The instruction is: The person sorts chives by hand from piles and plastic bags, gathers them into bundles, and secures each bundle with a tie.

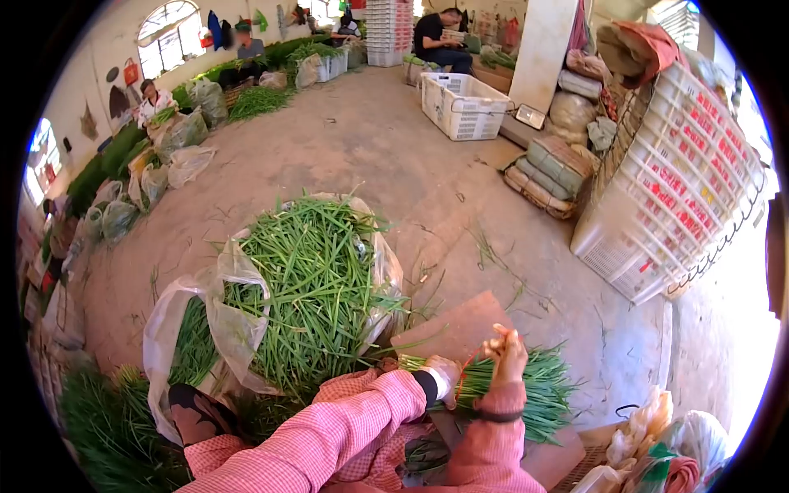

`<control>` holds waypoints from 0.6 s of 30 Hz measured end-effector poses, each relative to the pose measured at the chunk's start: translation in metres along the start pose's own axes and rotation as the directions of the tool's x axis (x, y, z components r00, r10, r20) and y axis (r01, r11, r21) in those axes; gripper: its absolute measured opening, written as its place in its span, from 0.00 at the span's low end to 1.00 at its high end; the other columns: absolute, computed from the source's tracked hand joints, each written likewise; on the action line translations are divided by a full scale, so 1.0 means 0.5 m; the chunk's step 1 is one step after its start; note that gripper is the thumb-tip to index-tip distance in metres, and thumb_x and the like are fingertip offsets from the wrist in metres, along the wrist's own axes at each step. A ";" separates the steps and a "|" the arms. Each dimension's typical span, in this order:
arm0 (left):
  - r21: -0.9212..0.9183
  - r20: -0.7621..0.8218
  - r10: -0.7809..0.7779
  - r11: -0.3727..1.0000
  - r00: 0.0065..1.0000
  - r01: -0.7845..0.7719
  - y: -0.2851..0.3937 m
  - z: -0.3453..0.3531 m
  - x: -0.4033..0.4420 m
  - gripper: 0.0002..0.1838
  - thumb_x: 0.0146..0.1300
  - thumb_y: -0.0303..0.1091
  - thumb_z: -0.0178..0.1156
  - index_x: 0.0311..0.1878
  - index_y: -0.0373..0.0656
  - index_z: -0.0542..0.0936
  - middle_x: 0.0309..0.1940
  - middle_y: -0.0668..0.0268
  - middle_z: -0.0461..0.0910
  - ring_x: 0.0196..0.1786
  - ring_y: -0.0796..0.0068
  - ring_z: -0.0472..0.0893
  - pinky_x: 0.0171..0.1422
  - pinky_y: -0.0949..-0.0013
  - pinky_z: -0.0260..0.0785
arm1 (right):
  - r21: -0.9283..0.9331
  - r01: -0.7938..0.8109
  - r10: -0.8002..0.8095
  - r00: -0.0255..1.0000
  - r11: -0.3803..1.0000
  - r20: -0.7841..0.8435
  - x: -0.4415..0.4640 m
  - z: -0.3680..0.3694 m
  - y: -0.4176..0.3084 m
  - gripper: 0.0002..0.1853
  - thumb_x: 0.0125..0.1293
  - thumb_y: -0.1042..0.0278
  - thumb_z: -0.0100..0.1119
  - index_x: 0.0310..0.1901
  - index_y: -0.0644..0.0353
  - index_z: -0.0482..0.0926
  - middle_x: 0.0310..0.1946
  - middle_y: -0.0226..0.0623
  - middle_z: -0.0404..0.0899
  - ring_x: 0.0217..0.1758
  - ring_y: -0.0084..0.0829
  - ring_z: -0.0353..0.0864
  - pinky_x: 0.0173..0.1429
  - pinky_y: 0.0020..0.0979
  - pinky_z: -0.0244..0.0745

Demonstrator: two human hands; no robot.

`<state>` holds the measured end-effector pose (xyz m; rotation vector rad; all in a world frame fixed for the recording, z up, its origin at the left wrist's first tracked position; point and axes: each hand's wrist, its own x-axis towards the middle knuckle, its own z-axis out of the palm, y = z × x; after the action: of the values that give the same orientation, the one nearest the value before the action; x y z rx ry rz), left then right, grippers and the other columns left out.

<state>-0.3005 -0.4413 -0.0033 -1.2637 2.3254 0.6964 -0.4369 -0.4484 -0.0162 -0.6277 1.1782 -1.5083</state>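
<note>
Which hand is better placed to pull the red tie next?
Probably the right hand: it is raised beside the green bundle, holding the red tie. The left hand is occupied, clasping the bundle near its pale end.

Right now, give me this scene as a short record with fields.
Left hand: closed on a green bundle, near its pale stem ends
Right hand: raised above the bundle, pinching a red tie
Board: brown, partly under the bundle
Plastic bag: open, heaped with loose green stalks
White crates: stacked at picture right
</note>
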 end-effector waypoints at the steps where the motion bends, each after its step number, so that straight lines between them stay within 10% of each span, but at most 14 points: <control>1: -0.006 -0.016 0.005 1.000 1.000 -0.005 -0.003 0.004 0.002 0.45 0.28 0.57 0.69 0.52 0.38 0.70 0.48 0.57 0.75 0.52 0.62 0.73 0.56 0.62 0.63 | -0.185 0.252 -0.248 0.968 0.950 0.042 -0.082 0.004 -0.044 0.21 0.66 0.57 0.44 0.52 0.65 0.68 0.23 0.32 0.73 0.26 0.22 0.71 0.30 0.22 0.68; 3: -0.049 -0.085 0.036 0.998 0.996 -0.040 -0.015 0.019 0.017 0.39 0.26 0.54 0.70 0.43 0.38 0.76 0.39 0.57 0.79 0.44 0.65 0.78 0.46 0.67 0.69 | -0.418 0.450 -0.509 0.860 0.789 -0.035 -0.225 0.010 -0.083 0.23 0.65 0.56 0.46 0.55 0.64 0.65 0.28 0.34 0.75 0.28 0.21 0.72 0.32 0.20 0.68; 6: -0.122 -0.143 0.023 0.992 0.989 -0.041 -0.014 0.018 0.001 0.33 0.25 0.51 0.70 0.38 0.39 0.79 0.36 0.57 0.79 0.42 0.63 0.78 0.47 0.64 0.69 | -0.408 0.120 -0.150 0.988 0.905 -0.043 -0.327 -0.119 0.053 0.23 0.63 0.57 0.49 0.55 0.62 0.62 0.33 0.39 0.74 0.28 0.23 0.72 0.31 0.23 0.70; 7: -0.167 -0.168 0.023 0.985 0.985 -0.052 -0.019 0.031 0.005 0.32 0.25 0.51 0.70 0.37 0.40 0.79 0.37 0.57 0.79 0.42 0.63 0.78 0.46 0.64 0.69 | -0.067 -0.175 0.181 0.978 0.982 0.099 -0.311 -0.195 0.163 0.25 0.60 0.55 0.54 0.54 0.60 0.63 0.37 0.41 0.74 0.29 0.28 0.74 0.31 0.27 0.72; 8: -0.231 -0.172 0.042 0.970 0.984 -0.082 -0.025 0.043 0.003 0.32 0.26 0.51 0.70 0.36 0.39 0.79 0.36 0.56 0.79 0.41 0.61 0.78 0.47 0.64 0.68 | -0.070 -0.368 0.358 0.926 0.927 -0.120 -0.339 -0.144 0.161 0.26 0.57 0.53 0.57 0.52 0.58 0.64 0.38 0.43 0.75 0.32 0.34 0.76 0.32 0.30 0.73; 11: -0.586 -0.142 0.081 0.796 0.987 -0.150 -0.026 0.058 -0.062 0.34 0.28 0.53 0.70 0.39 0.37 0.78 0.37 0.54 0.78 0.44 0.58 0.77 0.49 0.63 0.66 | 0.212 -0.376 0.406 0.905 0.902 -0.125 -0.265 -0.130 0.208 0.25 0.58 0.58 0.56 0.53 0.62 0.64 0.46 0.42 0.72 0.43 0.33 0.73 0.44 0.32 0.71; 18: -0.439 -0.621 0.147 0.748 0.769 -0.498 0.020 -0.008 -0.136 0.57 0.34 0.68 0.62 0.61 0.34 0.55 0.60 0.46 0.56 0.63 0.50 0.54 0.66 0.56 0.45 | 0.179 0.327 -0.343 0.937 0.928 0.066 -0.218 -0.014 -0.018 0.36 0.44 0.68 0.69 0.56 0.63 0.63 0.50 0.37 0.69 0.52 0.34 0.69 0.55 0.36 0.67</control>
<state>-0.2748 -0.3947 0.0404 -1.4401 3.0121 1.4329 -0.4148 -0.3444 0.0105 -0.8090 0.8894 -1.8207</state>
